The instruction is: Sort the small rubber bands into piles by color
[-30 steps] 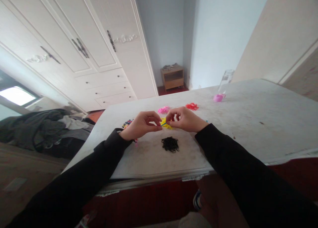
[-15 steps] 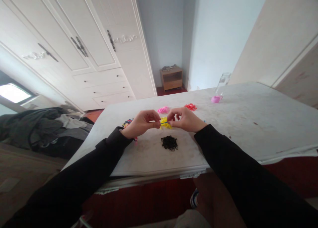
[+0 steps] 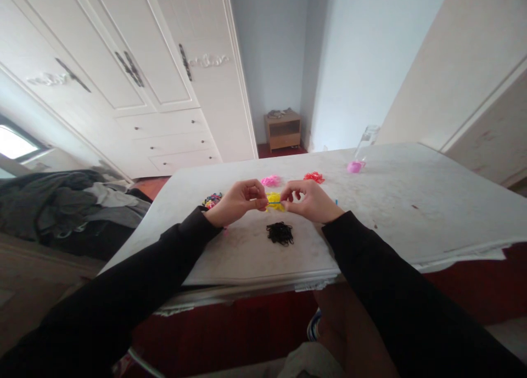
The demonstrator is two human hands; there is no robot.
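A thin blue rubber band (image 3: 274,203) is stretched between my two hands, above the table. My left hand (image 3: 242,201) pinches one end between thumb and finger; my right hand (image 3: 303,199) pinches the other. Behind the band lies a pile of yellow rubber bands (image 3: 275,197), partly hidden by the fingers. Closer to me is a pile of black rubber bands (image 3: 280,233). Farther back are a pink pile (image 3: 270,180) and a red pile (image 3: 314,178). A mixed-colour pile (image 3: 212,200) shows beside my left hand, partly covered by it.
The white table (image 3: 395,202) carries a clear glass bottle (image 3: 367,139) with a pink thing (image 3: 354,167) at its base, back right. A small blue piece (image 3: 336,202) lies by my right wrist. Dark clothes (image 3: 74,213) are heaped to the left. A white wardrobe (image 3: 164,82) stands behind.
My hands have drawn slightly apart, and the blue band between them looks longer. The camera view has shifted a little. The piles stay where they were.
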